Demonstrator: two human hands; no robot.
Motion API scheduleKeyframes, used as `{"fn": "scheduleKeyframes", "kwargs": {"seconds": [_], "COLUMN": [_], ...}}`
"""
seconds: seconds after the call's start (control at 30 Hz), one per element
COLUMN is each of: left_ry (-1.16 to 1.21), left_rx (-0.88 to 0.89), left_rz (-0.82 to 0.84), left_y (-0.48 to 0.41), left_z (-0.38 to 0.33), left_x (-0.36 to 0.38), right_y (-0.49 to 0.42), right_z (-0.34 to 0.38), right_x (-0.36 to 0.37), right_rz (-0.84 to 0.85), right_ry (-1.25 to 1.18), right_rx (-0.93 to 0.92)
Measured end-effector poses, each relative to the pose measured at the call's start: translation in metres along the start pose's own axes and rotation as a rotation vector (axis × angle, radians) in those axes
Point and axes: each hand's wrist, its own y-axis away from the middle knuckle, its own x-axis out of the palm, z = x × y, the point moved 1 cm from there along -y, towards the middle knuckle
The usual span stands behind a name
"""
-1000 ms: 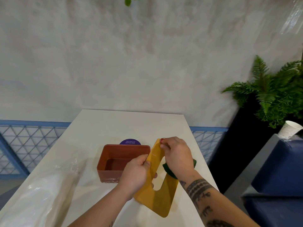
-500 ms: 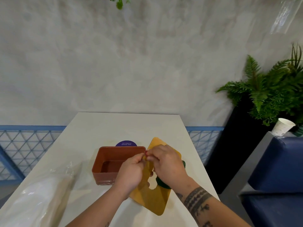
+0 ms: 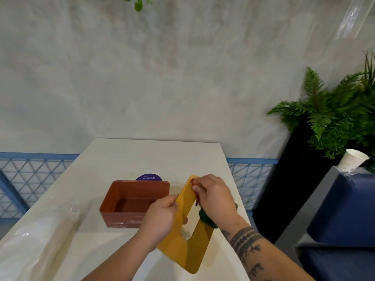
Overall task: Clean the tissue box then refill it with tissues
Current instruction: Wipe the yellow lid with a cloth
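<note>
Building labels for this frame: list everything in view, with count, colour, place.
table: 1, white, centre
tissue box: 1, brown, open, empty, on table
lid: 1, yellow, slotted, tilted, right of box
cloth: 1, green, behind lid, partly hidden
sticker: 1, purple, on table behind box
plastic pack: 1, clear, table's near left
fern: 1, green, in black planter, right
paper cup: 1, white, far right beside fern
seat: 1, blue, lower right
railing: 1, blue, behind table
left hand: 1, grips lid's left edge
right hand: 1, fingers curled over lid's upper edge
</note>
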Motion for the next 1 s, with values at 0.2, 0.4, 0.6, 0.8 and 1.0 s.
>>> {"fn": "scheduleKeyframes", "kwargs": {"seconds": [0.2,0.4,0.6,0.8,1.0], "left_ry": [0.081,0.157,0.174,0.152,0.193], "left_rx": [-0.023,-0.036,0.038,0.033,0.044], "left_rz": [-0.111,-0.259,-0.333,-0.259,-0.326], "left_y": [0.003,0.001,0.005,0.009,0.020], "left_z": [0.002,0.010,0.013,0.016,0.016], "left_x": [0.012,0.003,-0.006,-0.010,-0.041], "right_y": [-0.009,0.016,0.049,-0.017,0.021], "right_z": [-0.022,-0.023,0.002,0.009,0.061], "right_x": [0.002,0.007,0.019,0.005,0.028], "right_rz": [0.046,0.044,0.186,-0.024,0.037], "right_ry": [0.003,-0.030,-0.036,-0.018,0.004], "right_rx": [-0.039,-0.009,-0.157,0.060,-0.055]}}
